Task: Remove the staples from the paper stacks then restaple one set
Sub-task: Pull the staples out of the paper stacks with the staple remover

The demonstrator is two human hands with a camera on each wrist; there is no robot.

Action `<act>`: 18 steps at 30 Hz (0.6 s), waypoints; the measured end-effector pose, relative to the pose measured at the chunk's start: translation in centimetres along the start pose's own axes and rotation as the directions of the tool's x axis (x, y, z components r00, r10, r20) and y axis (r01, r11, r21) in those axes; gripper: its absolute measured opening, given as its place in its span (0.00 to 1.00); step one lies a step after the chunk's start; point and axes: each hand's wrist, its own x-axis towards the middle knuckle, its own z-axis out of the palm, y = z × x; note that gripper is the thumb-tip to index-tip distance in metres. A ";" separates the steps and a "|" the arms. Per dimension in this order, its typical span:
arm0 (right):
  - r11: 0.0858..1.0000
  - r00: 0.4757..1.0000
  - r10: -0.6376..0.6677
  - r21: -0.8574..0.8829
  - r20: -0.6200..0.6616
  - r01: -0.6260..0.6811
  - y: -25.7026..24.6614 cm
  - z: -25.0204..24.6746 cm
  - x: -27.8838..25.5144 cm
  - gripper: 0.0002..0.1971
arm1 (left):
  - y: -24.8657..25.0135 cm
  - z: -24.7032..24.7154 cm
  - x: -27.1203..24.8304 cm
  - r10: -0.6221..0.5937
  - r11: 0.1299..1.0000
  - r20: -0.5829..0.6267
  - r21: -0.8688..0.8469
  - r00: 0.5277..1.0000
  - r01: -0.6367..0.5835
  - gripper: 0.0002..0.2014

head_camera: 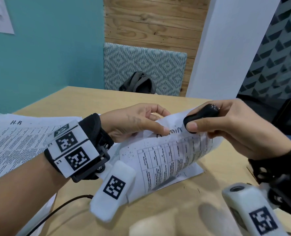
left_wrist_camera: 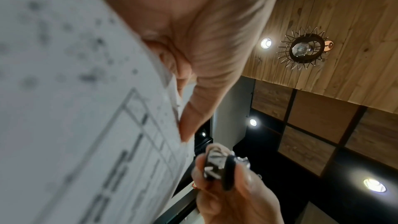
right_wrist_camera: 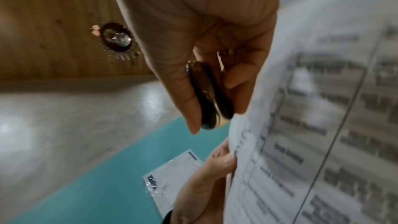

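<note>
My left hand [head_camera: 141, 121] pinches the top edge of a printed paper stack [head_camera: 172, 154] and lifts it off the wooden table [head_camera: 90, 101], so the sheets curve upward. My right hand [head_camera: 230, 123] grips a black staple remover [head_camera: 201, 114] squeezed between thumb and fingers, right at the raised top edge of that stack. The left wrist view shows the staple remover [left_wrist_camera: 217, 164] with its metal claws beside the paper stack [left_wrist_camera: 86, 108]. Seen from the right wrist, the staple remover [right_wrist_camera: 206, 98] sits pressed between thumb and finger next to the paper stack [right_wrist_camera: 312, 125]. The staple itself is not visible.
A second printed stack [head_camera: 16, 142] headed "H.R" lies at the left of the table. A black cable [head_camera: 56, 210] runs along the near left. A dark backpack [head_camera: 138, 82] sits on the patterned bench behind the table. A white pillar [head_camera: 226, 48] stands at the right.
</note>
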 end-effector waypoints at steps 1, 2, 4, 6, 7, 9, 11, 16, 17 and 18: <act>0.999 1.000 -0.023 -0.036 -0.017 0.022 0.0 -0.3 0.0 0.16 | 0.1 -0.3 0.0 -0.010 1.000 0.004 0.011 1.000 0.010 0.14; 0.996 0.998 -0.053 -0.074 -0.025 0.051 0.0 -0.5 0.0 0.18 | 0.1 -0.5 0.0 -0.018 1.000 0.008 0.023 1.000 0.018 0.14; 0.968 0.991 -0.130 -0.220 -0.020 0.123 0.0 -0.6 -0.3 0.18 | 0.1 -0.7 0.0 -0.028 0.999 0.020 0.045 0.999 0.027 0.14; 0.883 0.976 -0.218 -0.425 0.000 0.198 0.2 -0.6 -0.5 0.16 | 0.0 -0.6 0.0 -0.040 0.998 0.034 0.043 0.999 0.039 0.12; 0.830 0.963 -0.270 -0.503 0.018 0.242 0.3 -0.5 -0.5 0.16 | -0.1 -0.6 0.1 -0.045 0.998 0.040 0.044 0.998 0.043 0.11; 0.729 0.925 -0.369 -0.589 0.089 0.348 0.6 -0.5 -0.4 0.19 | -0.4 -0.5 0.1 -0.049 0.997 0.048 0.058 0.998 0.046 0.11; 0.646 0.879 -0.439 -0.615 0.186 0.453 1.1 -0.6 -0.2 0.22 | -0.5 -0.4 0.1 -0.051 0.997 0.060 0.061 0.997 0.047 0.10; 0.520 0.779 -0.542 -0.603 0.315 0.605 1.4 -0.7 -0.1 0.23 | -0.5 -0.5 0.2 -0.049 0.996 0.072 0.073 0.996 0.044 0.08; 0.509 0.771 -0.550 -0.602 0.322 0.615 1.5 -0.6 -0.1 0.23 | -0.5 -0.5 0.2 -0.050 0.996 0.077 0.082 0.996 0.043 0.09; 0.506 0.767 -0.554 -0.600 0.325 0.619 1.5 -0.6 -0.1 0.23 | -0.5 -0.5 0.2 -0.052 0.995 0.083 0.087 0.995 0.044 0.09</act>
